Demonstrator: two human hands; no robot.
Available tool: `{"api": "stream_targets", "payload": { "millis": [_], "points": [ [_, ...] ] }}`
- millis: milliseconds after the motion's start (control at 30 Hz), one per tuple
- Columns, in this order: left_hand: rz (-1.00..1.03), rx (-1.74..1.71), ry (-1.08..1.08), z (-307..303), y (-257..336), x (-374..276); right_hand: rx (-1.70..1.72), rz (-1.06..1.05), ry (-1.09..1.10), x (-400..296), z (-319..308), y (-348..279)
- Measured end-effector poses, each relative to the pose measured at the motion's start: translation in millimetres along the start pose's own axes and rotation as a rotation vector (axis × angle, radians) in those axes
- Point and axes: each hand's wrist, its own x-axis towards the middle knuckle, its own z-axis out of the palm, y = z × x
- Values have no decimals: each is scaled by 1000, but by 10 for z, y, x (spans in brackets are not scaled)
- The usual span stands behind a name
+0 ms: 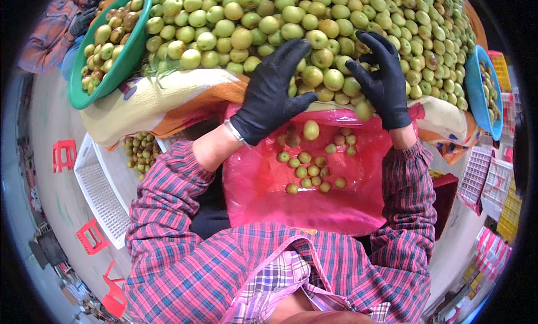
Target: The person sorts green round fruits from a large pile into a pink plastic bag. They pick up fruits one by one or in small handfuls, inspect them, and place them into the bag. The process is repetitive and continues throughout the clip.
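A wide heap of green jujubes (332,78), some with brown patches, covers the padded surface before me. My left hand (275,90), in a black glove, lies over the heap's near edge with its thumb spread and nothing gripped. Opposite it, my right hand (380,78), gloved alike, has its fingers apart around the fruit without closing on any. Several jujubes sit between the two palms. Below the edge hangs a pink plastic liner bag (269,206) with several jujubes scattered on its bottom. One larger-looking jujube (311,130) seems to be falling into it; another (363,111) is at the lip.
A green basin (145,42) of browner fruit stands at the left, a blue basin (475,84) at the right. A white crate (98,185) and red stools (90,236) are on the floor to the left. Another person's plaid sleeve (52,38) shows at upper left.
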Motion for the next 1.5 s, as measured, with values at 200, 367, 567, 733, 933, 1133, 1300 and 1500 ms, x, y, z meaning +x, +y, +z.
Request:
{"api": "stream_targets", "payload": {
  "millis": [200,367,567,733,933,1133,1300,1500],
  "points": [
    [65,-12,-15,5,-8,126,123,-6,-180,-77,103,-223],
    [64,-89,-155,46,147,-28,78,-85,-274,-186,-23,-380],
    [170,-264,-446,64,455,-146,161,-2,-480,-489,-275,-380],
    [238,287,-62,-679,307,-69,-79,137,26,-418,-821,305],
    [-170,877,58,-1654,-166,-142,-39,180,232,-464,-1156,1374],
    [-246,684,-124,-1998,-366,-305,-145,160,254,-459,-1090,1366],
    [-320,382,-17,-2132,-197,-403,-171,141,278,-477,-1059,1332],
    [-617,174,-30,-2143,164,-1036,-177,144,262,-459,-1105,1368]
  ]
}}
